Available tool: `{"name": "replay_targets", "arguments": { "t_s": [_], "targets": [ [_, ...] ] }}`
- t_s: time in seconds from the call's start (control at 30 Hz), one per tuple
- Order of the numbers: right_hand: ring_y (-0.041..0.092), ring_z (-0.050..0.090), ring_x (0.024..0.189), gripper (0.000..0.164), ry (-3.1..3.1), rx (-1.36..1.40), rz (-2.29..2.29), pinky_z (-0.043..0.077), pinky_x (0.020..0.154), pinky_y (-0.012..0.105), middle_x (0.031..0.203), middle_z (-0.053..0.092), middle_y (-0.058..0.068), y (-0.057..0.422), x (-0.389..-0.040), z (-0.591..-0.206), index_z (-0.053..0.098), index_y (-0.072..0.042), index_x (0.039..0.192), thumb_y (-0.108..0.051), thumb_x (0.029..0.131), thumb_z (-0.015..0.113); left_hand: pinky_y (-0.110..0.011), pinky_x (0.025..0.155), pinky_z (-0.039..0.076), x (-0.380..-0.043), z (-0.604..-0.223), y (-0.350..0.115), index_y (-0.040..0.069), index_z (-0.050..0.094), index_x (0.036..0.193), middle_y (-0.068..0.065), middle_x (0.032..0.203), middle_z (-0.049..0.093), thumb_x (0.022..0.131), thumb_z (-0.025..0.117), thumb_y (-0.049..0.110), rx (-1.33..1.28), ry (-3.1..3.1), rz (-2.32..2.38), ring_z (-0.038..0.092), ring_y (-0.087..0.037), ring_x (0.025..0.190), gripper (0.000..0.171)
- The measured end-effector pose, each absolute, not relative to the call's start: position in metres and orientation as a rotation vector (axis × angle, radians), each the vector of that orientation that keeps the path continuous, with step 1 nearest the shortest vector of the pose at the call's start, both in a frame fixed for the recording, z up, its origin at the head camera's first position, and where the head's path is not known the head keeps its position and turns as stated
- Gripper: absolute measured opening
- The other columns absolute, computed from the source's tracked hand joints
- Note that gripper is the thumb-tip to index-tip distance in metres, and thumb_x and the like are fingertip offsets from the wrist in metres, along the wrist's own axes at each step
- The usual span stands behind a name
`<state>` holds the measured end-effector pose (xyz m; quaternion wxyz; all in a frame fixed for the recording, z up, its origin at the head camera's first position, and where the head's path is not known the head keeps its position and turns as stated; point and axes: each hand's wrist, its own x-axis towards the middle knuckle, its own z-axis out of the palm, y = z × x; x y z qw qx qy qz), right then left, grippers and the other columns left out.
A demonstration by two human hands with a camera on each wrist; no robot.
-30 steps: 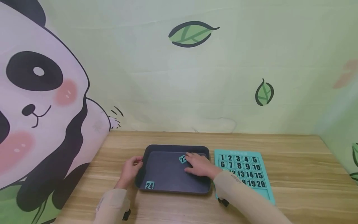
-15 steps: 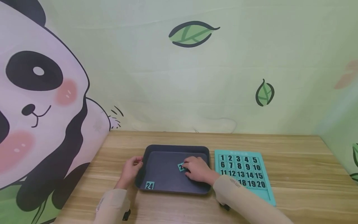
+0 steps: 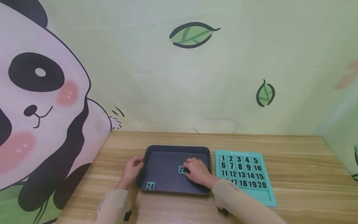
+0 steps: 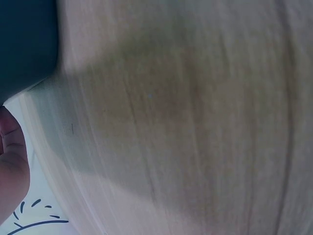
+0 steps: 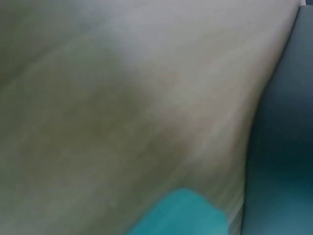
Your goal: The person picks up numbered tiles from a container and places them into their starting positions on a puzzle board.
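A dark blue tray (image 3: 165, 158) lies on the wooden table. Inside it, right of the middle, is a teal number tile marked 23 (image 3: 181, 170), its face partly covered by fingers. My right hand (image 3: 198, 171) reaches over the tray's right side and pinches that tile with curled fingers. Another tile, marked 24 (image 3: 150, 186), sits in the tray's near left corner. At the tray's left side, my left hand (image 3: 130, 173) holds the rim between thumb and fingers. In the left wrist view only part of that hand (image 4: 12, 166) shows, beside the tray's corner (image 4: 29, 44).
Right of the tray lies a teal number board (image 3: 268, 183) with rows of tiles up to 20; my right sleeve (image 3: 237, 196) hides its lower left part. The right wrist view catches the board's corner (image 5: 181, 215) and the tray's side (image 5: 283, 147). A panda-printed backdrop (image 3: 153, 77) stands behind.
Tile 23 has come nearer to me and turned from slanted to nearly straight under my right hand. The right fingers have curled in. My left hand stays at the tray's rim.
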<state>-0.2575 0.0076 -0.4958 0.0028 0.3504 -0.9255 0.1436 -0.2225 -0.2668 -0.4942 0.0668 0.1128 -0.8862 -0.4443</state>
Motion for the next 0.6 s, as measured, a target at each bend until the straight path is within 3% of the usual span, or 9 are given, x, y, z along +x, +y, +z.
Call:
{"name": "replay_targets", "arguments": {
  "t_s": [0.6],
  "targets": [
    [0.011,0.051,0.087,0.026,-2.769,1.205,0.495,0.044,0.075,0.030,0.094,0.060,-0.004,0.052,-0.232,-0.466,0.066,-0.014,0.098,-0.024,0.075,0.067,-0.039,0.079,0.048,-0.223,-0.495,-0.267,-0.005,0.056,0.108,-0.020,0.098,0.059,0.084,0.052,0.003,0.342,-2.679,-1.363,0.056,-0.030,0.093,0.026]
  ]
}}
